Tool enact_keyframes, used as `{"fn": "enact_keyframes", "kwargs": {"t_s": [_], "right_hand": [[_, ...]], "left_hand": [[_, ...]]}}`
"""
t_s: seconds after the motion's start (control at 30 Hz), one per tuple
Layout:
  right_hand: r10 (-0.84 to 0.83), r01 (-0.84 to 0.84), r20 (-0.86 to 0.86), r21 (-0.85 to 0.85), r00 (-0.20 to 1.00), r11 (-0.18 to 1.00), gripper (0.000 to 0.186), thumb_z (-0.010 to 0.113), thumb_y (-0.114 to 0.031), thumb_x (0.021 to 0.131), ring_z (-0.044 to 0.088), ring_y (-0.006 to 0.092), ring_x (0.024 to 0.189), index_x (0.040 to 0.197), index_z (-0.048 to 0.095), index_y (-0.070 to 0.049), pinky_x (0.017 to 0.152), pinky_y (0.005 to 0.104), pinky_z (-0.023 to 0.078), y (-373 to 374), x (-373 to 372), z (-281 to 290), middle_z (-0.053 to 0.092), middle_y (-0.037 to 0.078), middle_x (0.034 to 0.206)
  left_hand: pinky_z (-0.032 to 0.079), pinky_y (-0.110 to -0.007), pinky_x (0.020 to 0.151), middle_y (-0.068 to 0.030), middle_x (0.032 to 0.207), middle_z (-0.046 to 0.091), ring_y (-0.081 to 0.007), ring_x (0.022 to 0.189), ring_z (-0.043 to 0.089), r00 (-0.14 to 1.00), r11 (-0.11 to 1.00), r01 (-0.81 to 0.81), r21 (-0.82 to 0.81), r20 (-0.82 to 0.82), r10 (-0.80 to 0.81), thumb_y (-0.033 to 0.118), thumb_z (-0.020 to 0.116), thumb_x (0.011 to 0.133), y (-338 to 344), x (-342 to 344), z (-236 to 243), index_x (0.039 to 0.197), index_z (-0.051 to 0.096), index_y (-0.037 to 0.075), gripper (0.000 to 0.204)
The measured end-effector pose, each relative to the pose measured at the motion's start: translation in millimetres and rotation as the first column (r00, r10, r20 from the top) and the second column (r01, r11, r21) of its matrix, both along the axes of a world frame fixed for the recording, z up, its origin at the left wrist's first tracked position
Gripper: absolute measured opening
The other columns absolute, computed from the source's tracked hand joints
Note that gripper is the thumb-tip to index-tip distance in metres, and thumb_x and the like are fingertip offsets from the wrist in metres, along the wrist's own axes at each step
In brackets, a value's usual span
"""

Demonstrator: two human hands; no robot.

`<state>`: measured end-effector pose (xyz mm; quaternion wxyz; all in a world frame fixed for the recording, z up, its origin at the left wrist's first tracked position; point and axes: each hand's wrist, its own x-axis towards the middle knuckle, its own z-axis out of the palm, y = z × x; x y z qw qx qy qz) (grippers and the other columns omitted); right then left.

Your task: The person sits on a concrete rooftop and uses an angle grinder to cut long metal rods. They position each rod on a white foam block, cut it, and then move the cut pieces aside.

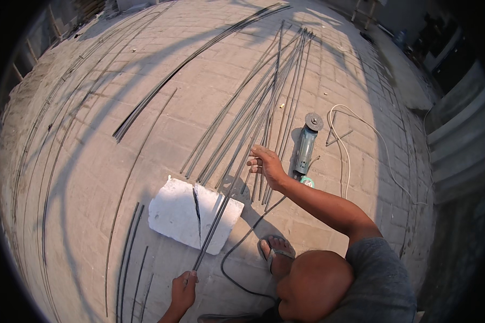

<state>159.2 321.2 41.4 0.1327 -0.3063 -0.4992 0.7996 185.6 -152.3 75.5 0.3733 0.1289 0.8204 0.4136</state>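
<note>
My left hand (184, 289) is closed round the near ends of a few thin steel rods (214, 223). These rods slant up and away across a white block (170, 212) that has a dark crack or slot in its top. My right hand (268, 168) is beside the same rods farther along. Its fingers are half bent and apart, with the tips close to the rods; whether they touch cannot be made out. Beyond my right hand, an angle grinder (306, 145) with a round disc lies on the paving.
A loose pile of steel rods (253, 107) stretches away ahead. Another bundle (172, 75) lies to its left, and shorter rods (128, 258) lie left of the block. A dark cable (223, 264) curves near my sandalled foot (279, 253). A pale cord (385, 145) loops at right.
</note>
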Motion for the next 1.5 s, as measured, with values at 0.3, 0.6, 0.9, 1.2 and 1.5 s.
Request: {"fn": "enact_keyframes", "kwargs": {"t_s": [0.3,0.6,0.9,1.2,1.5], "right_hand": [[0.482,-0.487,0.071,0.118,0.873,0.865,0.05,0.071,-0.041,0.103,0.068,0.0126,0.081,0.129,0.071,0.001,0.071,0.0286,0.056,-171,67,-6,0.073,0.007,0.097],[0.336,-0.345,0.168,0.025,0.927,0.938,0.032,0.069,-0.031,0.106,0.066,0.0099,0.084,0.113,0.077,-0.001,0.077,0.0277,0.056,-158,64,-8,0.07,0.003,0.092],[-0.042,0.042,0.064,0.004,0.997,0.999,0.019,0.072,-0.021,0.101,0.064,0.0127,0.078,0.091,0.073,-0.005,0.072,0.0293,0.054,4,-3,10,0.065,0.001,0.083],[-0.178,0.161,0.267,0.084,0.947,0.983,0.017,0.061,-0.015,0.106,0.063,0.0144,0.079,0.109,0.076,-0.005,0.079,0.0337,0.063,178,-62,-18,0.064,0.001,0.093],[-0.273,0.263,0.225,0.073,0.935,0.962,0.021,0.057,-0.015,0.107,0.071,0.0247,0.089,0.113,0.068,0.002,0.076,0.0437,0.067,234,-98,-36,0.063,0.009,0.099]], "left_hand": [[0.044,-0.035,0.065,-0.009,0.07,0.057,-0.0153,0.067,0.053,0.997,0.979,0.056,0.195,-0.062,-0.044,0.027,0.05,0.11,115,-45,10,0.091,0.064,-0.001,0.036],[0.05,-0.036,0.07,-0.0138,0.08,0.068,-0.0192,0.072,0.064,0.984,0.987,0.145,0.074,-0.117,-0.136,0.029,0.061,0.105,136,-36,18,0.11,0.069,-0.001,0.031],[0.055,-0.031,0.071,-0.0086,0.082,0.072,-0.016,0.075,0.067,0.952,0.981,0.155,-0.12,0.284,-0.115,0.036,0.069,0.103,9,-17,-27,0.106,0.071,-0.004,0.04],[0.05,-0.029,0.064,-0.0028,0.075,0.062,-0.0126,0.066,0.059,0.897,0.991,0.101,-0.09,0.439,-0.052,0.031,0.058,0.11,-78,5,-85,0.093,0.065,0.001,0.034],[0.037,-0.028,0.061,0.004,0.075,0.049,-0.007,0.069,0.042,0.941,0.99,-0.036,0.134,0.34,-0.011,0.027,0.052,0.112,-10,15,-75,0.085,0.055,0.007,0.034]]}}
